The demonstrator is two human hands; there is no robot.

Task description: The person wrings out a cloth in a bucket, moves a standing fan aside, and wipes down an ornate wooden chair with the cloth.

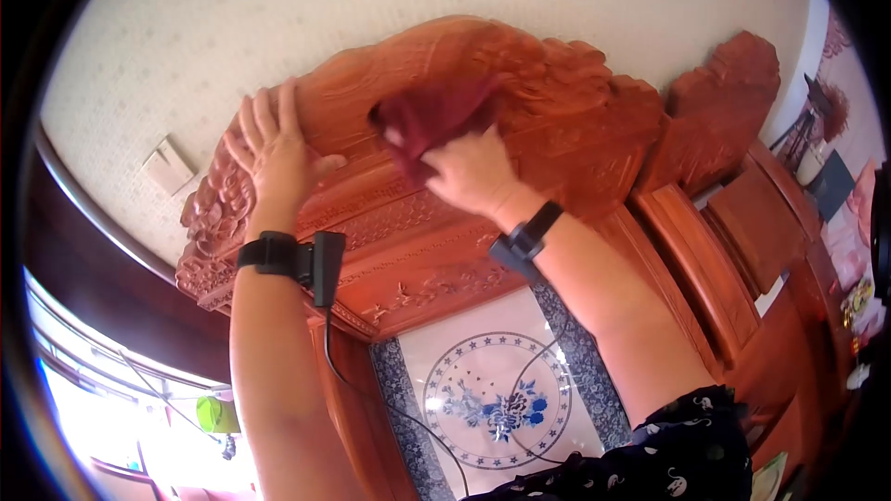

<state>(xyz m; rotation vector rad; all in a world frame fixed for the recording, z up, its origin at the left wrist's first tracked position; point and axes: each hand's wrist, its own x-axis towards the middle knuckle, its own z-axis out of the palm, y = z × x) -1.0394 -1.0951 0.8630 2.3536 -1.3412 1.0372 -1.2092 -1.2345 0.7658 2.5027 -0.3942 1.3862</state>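
A carved reddish-brown wooden backrest [371, 65] spans the middle of the view against the wall. My right hand [469, 167] grips a dark red cloth [441, 116], which lies against the upper face of the carved wood and is slightly blurred. To the left, my left hand [278, 144] rests on the backrest with its fingers spread and nothing in it. Black devices with cables are strapped round both wrists.
Below the backrest is a seat cushion [501, 399] with a blue floral pattern. More wooden furniture [724, 83] stands at the right. A wall switch [167, 167] is at the left, above a window [83, 408] and a green object [217, 415].
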